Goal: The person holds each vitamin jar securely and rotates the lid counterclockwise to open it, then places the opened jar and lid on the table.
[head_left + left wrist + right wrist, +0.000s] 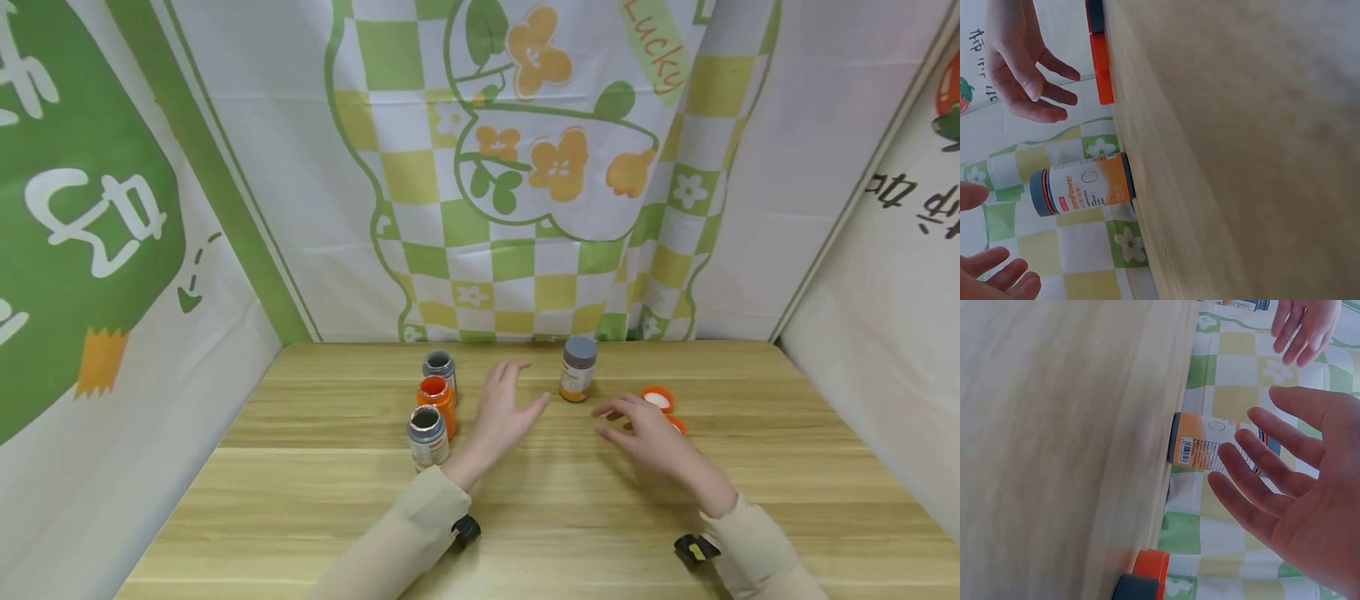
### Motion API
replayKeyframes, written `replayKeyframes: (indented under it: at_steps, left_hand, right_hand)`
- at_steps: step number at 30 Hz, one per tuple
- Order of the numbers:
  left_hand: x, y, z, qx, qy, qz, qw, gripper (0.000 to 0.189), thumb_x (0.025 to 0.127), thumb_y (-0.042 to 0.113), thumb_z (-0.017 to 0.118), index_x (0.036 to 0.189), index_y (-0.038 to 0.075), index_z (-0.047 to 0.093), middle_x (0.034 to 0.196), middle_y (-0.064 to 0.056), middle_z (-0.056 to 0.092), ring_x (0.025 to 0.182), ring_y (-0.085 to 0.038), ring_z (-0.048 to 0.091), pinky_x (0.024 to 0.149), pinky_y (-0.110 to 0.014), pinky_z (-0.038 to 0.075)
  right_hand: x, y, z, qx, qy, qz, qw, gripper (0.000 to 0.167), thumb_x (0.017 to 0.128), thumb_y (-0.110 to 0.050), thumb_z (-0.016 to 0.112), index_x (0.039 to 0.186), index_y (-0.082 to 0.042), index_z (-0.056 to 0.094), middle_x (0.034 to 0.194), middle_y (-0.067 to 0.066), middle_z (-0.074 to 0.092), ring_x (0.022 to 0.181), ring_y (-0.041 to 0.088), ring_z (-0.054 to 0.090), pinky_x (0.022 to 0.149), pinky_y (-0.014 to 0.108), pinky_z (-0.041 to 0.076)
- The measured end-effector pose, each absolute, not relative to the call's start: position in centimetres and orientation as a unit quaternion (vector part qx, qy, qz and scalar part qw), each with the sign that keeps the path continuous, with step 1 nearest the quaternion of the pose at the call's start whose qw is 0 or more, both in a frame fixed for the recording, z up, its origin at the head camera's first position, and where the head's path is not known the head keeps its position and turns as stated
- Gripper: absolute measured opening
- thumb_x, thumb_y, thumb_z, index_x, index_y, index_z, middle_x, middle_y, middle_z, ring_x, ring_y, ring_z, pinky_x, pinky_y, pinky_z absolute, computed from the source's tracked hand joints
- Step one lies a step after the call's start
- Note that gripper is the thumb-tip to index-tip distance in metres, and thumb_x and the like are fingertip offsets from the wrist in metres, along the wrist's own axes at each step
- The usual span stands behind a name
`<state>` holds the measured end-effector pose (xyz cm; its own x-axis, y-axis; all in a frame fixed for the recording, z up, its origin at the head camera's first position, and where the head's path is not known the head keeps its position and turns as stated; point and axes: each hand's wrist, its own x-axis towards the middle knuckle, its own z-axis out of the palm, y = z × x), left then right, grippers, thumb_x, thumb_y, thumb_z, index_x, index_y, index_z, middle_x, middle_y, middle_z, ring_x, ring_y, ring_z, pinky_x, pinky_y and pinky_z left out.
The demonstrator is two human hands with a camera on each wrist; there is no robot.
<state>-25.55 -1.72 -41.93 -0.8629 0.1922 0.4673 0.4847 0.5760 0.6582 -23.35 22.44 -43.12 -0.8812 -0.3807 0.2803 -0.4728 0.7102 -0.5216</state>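
Note:
A capped bottle (pixel 577 371) with a grey lid and a white-and-orange label stands upright toward the back of the table. My left hand (pixel 506 417) hovers to its left with fingers spread and thumb apart, touching nothing. On the bottle's near right, my right hand (pixel 645 429) is in the air, fingers loosely bent and holding nothing. The right wrist view shows that hand (pixel 1310 481) with its fingers apart, partly in front of the bottle (pixel 1210 444). In the left wrist view a gap separates the bottle (pixel 1085 184) from both hands.
Left of my left hand, uncapped bottles stand in a row: a grey one (pixel 439 367), an orange one (pixel 437 404) and another grey one (pixel 428 442). Orange lids (pixel 657 398) lie by my right hand, which partly hides them. A patterned curtain (pixel 525 275) hangs behind the table (pixel 555 533).

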Motion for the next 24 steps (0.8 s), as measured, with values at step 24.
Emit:
replayKeyframes:
  at_steps: [24]
  left_hand:
    - [-31.2, 0.0, -43.0, -0.173, -0.895, -0.399, 0.101, 0.059, 0.082, 0.026, 0.071, 0.133, 0.008, 0.047, 0.132, -0.013, 0.05, 0.123, -0.031, 0.045, 0.101, -0.045, 0.04]
  right_hand:
    - [-24.8, 19.6, -43.2, 0.26, -0.91, 0.314, 0.07, 0.02, 0.087, -0.016, 0.066, 0.105, -0.006, 0.066, 0.106, 0.01, 0.063, 0.092, 0.028, 0.065, 0.074, 0.041, 0.055]
